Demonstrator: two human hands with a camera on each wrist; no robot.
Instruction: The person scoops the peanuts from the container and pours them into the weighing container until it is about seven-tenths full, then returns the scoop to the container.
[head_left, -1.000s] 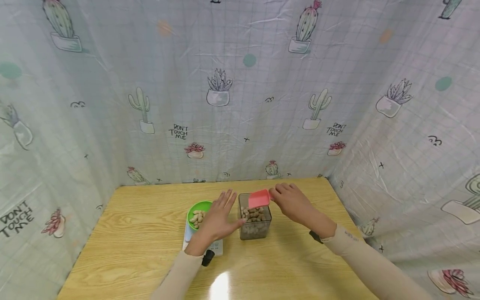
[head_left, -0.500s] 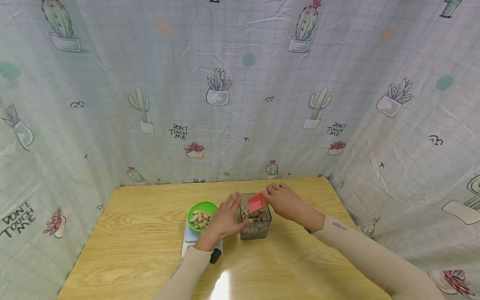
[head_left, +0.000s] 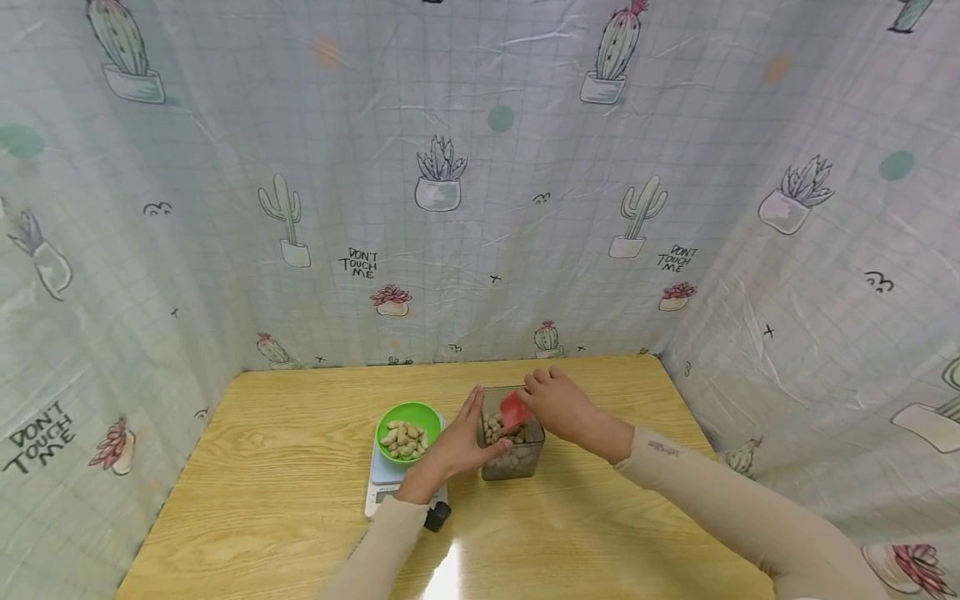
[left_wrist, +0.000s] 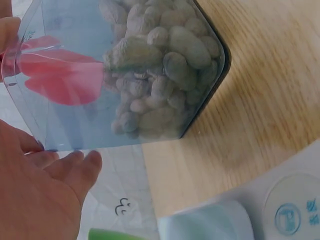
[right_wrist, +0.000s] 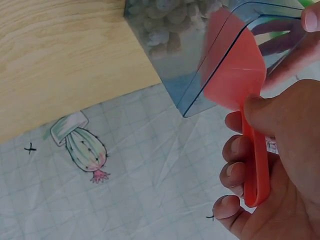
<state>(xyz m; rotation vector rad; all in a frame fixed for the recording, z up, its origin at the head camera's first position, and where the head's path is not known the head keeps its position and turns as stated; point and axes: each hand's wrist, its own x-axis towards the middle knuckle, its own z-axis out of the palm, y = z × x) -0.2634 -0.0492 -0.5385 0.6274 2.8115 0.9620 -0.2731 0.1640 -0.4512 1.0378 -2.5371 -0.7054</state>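
**Plastic, Shells and Wood Grain**

The container (head_left: 512, 442) was of clear, smooth plastic with a glossy wall. The peanuts (left_wrist: 160, 75) inside had rough, matt shells. The scoop (right_wrist: 240, 85) was of red plastic, smooth and a little translucent. The bowl (head_left: 408, 414) looked like shiny green plastic, and the scale (head_left: 386, 487) under it had a smooth pale plastic body. The table (head_left: 262, 492) showed a wood-grain surface with a glossy finish. The curtain (head_left: 480, 208) looked like thin printed sheet, wrinkled and slightly shiny.
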